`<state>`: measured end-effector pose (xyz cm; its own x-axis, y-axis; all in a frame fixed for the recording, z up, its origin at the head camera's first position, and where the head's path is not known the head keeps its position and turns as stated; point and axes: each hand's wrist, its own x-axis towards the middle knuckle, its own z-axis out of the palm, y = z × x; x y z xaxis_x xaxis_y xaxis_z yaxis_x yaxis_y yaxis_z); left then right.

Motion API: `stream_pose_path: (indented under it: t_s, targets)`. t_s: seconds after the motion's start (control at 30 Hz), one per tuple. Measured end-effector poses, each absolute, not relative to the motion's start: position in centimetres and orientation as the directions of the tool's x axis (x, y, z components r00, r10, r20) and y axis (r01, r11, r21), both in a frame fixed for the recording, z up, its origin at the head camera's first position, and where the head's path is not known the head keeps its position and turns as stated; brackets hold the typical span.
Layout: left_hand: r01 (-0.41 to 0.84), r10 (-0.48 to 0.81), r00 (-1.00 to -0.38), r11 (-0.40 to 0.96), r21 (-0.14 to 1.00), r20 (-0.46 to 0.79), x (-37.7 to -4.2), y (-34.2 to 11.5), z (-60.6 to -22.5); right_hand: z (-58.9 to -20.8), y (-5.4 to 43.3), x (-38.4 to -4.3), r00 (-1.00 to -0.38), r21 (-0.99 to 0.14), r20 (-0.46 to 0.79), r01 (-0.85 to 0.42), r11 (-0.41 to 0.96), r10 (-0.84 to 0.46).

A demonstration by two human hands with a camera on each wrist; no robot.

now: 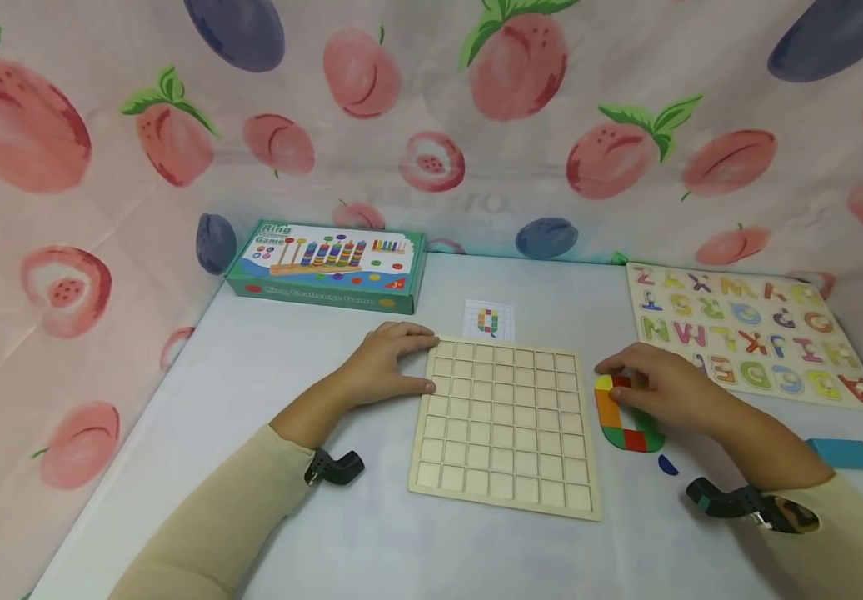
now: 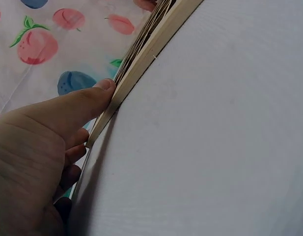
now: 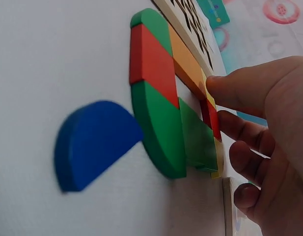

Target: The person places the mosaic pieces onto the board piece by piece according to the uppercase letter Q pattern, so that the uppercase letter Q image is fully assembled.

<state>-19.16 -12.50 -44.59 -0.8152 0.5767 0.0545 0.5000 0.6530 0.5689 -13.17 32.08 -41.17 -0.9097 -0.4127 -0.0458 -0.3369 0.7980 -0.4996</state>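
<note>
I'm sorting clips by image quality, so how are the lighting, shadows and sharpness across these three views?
Head: bright and fairly even, with a soft shadow beneath the right sleeve; left wrist: dimmer and greyer, a shadow strip beside the board; right wrist: also dim, the blue piece looking slightly soft; no strong glare in any view.

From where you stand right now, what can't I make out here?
Head view: part of the colored block ring, hidden by the right hand.
Head view: fine print details on the Ring Challenge Game box, too small.
Left wrist view: far end of the wooden grid board, cut off by the top edge.
</note>
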Motion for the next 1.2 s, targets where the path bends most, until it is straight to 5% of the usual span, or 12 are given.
stream_pose_path:
  t_s: [1.2]
  targets:
    - [0.504, 0.568, -0.820, 0.655, 0.562, 0.074, -19.0, -12.4, -44.6, -40.8, 31.2, -13.2, -0.946, -0.470, -0.068, -0.249, 0.847, -0.316]
